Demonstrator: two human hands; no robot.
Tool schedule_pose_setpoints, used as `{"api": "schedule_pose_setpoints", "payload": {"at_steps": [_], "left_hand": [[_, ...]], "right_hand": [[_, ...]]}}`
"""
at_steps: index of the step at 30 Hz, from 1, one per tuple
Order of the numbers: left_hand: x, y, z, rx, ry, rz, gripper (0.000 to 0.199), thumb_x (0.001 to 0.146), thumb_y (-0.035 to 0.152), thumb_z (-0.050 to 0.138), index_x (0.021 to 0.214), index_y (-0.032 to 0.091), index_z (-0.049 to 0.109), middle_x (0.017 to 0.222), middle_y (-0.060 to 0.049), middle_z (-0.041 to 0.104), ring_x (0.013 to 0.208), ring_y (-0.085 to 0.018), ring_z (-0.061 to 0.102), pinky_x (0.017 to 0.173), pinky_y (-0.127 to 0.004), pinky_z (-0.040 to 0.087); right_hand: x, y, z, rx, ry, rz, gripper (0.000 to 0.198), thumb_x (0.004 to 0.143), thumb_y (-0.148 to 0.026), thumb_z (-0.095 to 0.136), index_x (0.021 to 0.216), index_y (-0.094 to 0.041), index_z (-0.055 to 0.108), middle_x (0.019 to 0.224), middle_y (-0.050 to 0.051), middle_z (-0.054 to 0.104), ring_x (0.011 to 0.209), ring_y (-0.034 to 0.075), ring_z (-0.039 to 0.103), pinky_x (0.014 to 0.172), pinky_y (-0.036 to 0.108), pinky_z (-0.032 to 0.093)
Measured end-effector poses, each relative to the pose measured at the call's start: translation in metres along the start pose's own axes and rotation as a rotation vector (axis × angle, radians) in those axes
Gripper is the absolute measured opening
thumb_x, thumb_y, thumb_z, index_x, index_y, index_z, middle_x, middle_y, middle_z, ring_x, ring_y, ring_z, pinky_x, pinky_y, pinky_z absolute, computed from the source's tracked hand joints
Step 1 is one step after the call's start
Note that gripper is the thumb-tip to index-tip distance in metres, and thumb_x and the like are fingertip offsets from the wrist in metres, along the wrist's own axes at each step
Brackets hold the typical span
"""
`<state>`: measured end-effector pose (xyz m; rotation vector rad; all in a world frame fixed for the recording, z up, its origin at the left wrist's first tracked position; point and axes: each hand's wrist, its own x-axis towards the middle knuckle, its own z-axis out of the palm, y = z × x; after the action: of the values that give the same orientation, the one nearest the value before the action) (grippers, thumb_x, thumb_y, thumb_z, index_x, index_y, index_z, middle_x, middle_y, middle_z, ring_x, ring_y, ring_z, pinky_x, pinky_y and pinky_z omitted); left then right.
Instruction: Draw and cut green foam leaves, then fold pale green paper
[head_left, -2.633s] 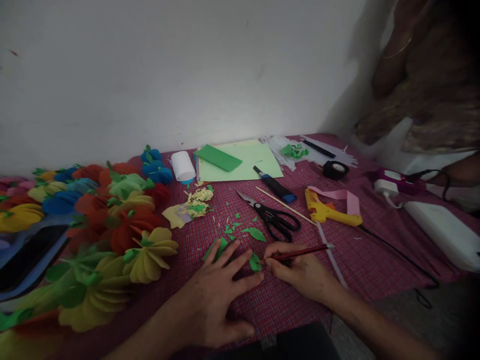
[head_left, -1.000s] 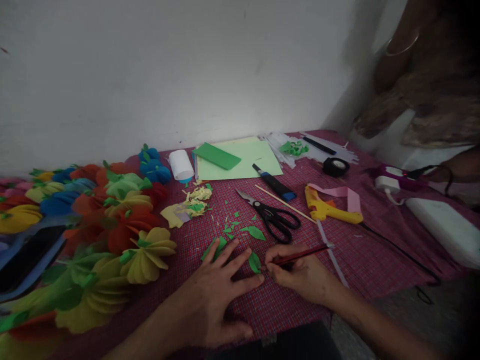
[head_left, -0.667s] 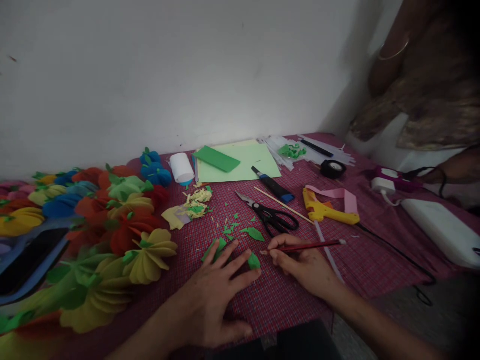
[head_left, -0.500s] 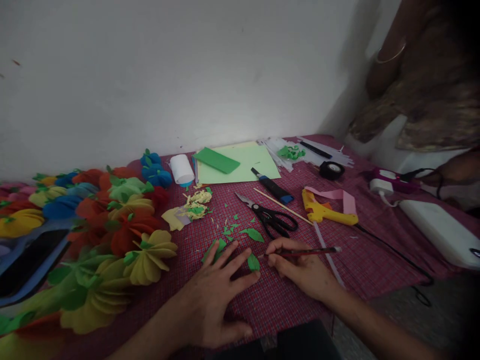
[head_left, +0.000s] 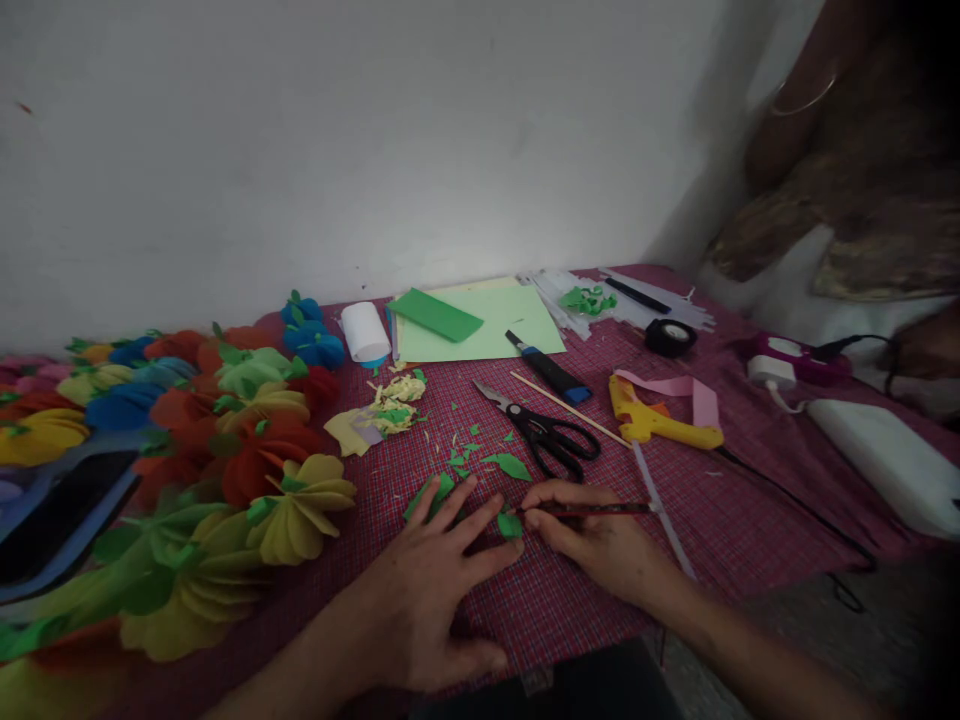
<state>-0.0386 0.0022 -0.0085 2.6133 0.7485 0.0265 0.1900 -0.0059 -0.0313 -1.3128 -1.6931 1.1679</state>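
My left hand (head_left: pixel 439 585) lies flat with fingers spread on the checked cloth. Under its fingertips is a piece of green paper (head_left: pixel 431 497), and its little finger touches a small green paper leaf (head_left: pixel 509 525). A dark red pencil (head_left: pixel 592 509) is pinched in my right hand (head_left: pixel 592 540), its tip on that leaf. Another green leaf (head_left: pixel 510 466) rests just beyond, beside green scraps (head_left: pixel 460 460). Black-handled scissors (head_left: pixel 544 430) lie past my right hand, blades partly apart.
Colourful paper pumpkins (head_left: pixel 300 508) crowd the left side around a phone (head_left: pixel 67 510). Farther back are a utility knife (head_left: pixel 551 368), green paper sheets (head_left: pixel 495 325) and a white roll (head_left: pixel 365 333). A yellow glue gun (head_left: pixel 660 425) with its cord and a white box (head_left: pixel 885 465) lie right; a person stands there.
My right hand has shifted slightly left with the pencil, bringing its tip from beside the small leaf onto it. My left hand stays spread in place.
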Motion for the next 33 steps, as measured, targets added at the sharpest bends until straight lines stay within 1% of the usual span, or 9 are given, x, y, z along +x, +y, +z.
{"api": "schedule_pose_setpoints", "payload": {"at_steps": [4,8,10,15,19,23,26,30,33], "left_hand": [[0.0000,-0.0001,0.0007,-0.006,0.017,0.012,0.076,0.073,0.057,0.061,0.139,0.032,0.031,0.150,-0.006,0.019,0.135,-0.039,0.010,0.104,-0.062,0.003],[-0.0004,0.0002,0.0005,-0.003,0.017,0.010,0.077,0.073,0.057,0.061,0.139,0.033,0.030,0.150,-0.005,0.018,0.135,-0.039,0.010,0.105,-0.062,0.003],[-0.0007,0.0003,-0.0001,0.002,0.011,0.011,0.076,0.073,0.057,0.060,0.139,0.033,0.030,0.150,-0.006,0.017,0.135,-0.039,0.010,0.105,-0.062,0.003],[-0.0012,-0.0002,-0.0009,0.020,-0.013,-0.001,0.075,0.074,0.058,0.058,0.139,0.033,0.030,0.150,-0.006,0.018,0.136,-0.038,0.007,0.105,-0.061,0.003],[-0.0007,-0.0005,-0.0004,0.022,-0.020,0.000,0.076,0.073,0.060,0.058,0.139,0.034,0.030,0.150,-0.006,0.018,0.136,-0.037,0.008,0.105,-0.061,0.002],[-0.0006,-0.0002,-0.0005,0.022,-0.019,0.001,0.076,0.074,0.060,0.057,0.139,0.033,0.029,0.150,-0.006,0.017,0.136,-0.037,0.007,0.105,-0.062,0.002],[-0.0007,0.0001,-0.0006,0.019,-0.021,-0.001,0.077,0.074,0.060,0.058,0.140,0.033,0.028,0.150,-0.006,0.017,0.136,-0.038,0.006,0.105,-0.062,0.002],[-0.0006,-0.0001,-0.0001,0.012,-0.012,0.000,0.076,0.074,0.059,0.058,0.139,0.033,0.029,0.150,-0.007,0.018,0.135,-0.038,0.008,0.104,-0.063,0.002],[-0.0007,-0.0010,0.0005,-0.002,-0.002,0.013,0.076,0.073,0.060,0.059,0.139,0.032,0.031,0.150,-0.007,0.018,0.135,-0.039,0.009,0.104,-0.063,0.002]], "right_hand": [[0.0018,-0.0009,0.0003,-0.011,0.011,-0.006,0.010,0.083,-0.026,0.054,0.086,-0.021,0.062,0.079,-0.001,0.065,0.073,0.014,0.060,0.065,0.022,0.048],[0.0022,-0.0029,-0.0008,-0.005,-0.021,-0.022,0.009,0.082,-0.025,0.054,0.080,-0.021,0.062,0.074,-0.001,0.063,0.070,0.014,0.058,0.063,0.022,0.046],[0.0011,-0.0026,-0.0014,0.008,-0.033,-0.007,0.009,0.082,-0.024,0.053,0.080,-0.021,0.061,0.073,-0.002,0.062,0.067,0.013,0.057,0.060,0.021,0.044],[-0.0025,0.0003,-0.0027,0.046,0.008,0.046,0.010,0.083,-0.024,0.051,0.082,-0.021,0.060,0.067,-0.003,0.058,0.058,0.011,0.051,0.052,0.021,0.040],[-0.0025,-0.0007,-0.0029,0.028,-0.025,0.035,0.010,0.082,-0.024,0.051,0.079,-0.020,0.060,0.068,-0.002,0.058,0.060,0.012,0.051,0.054,0.021,0.040],[-0.0009,-0.0009,-0.0024,0.018,-0.062,0.023,0.012,0.084,-0.026,0.050,0.082,-0.021,0.061,0.072,-0.002,0.059,0.065,0.013,0.053,0.058,0.022,0.042],[-0.0001,0.0001,-0.0022,-0.002,-0.074,-0.002,0.011,0.084,-0.024,0.050,0.083,-0.021,0.061,0.074,-0.001,0.060,0.068,0.013,0.054,0.059,0.022,0.042],[-0.0005,0.0004,-0.0026,-0.004,-0.069,-0.017,0.010,0.082,-0.021,0.051,0.078,-0.019,0.060,0.068,-0.002,0.057,0.063,0.012,0.051,0.056,0.021,0.039],[-0.0020,0.0004,-0.0038,0.013,-0.043,0.011,0.010,0.082,-0.022,0.050,0.077,-0.019,0.058,0.065,-0.003,0.054,0.058,0.011,0.047,0.052,0.021,0.036]]}}
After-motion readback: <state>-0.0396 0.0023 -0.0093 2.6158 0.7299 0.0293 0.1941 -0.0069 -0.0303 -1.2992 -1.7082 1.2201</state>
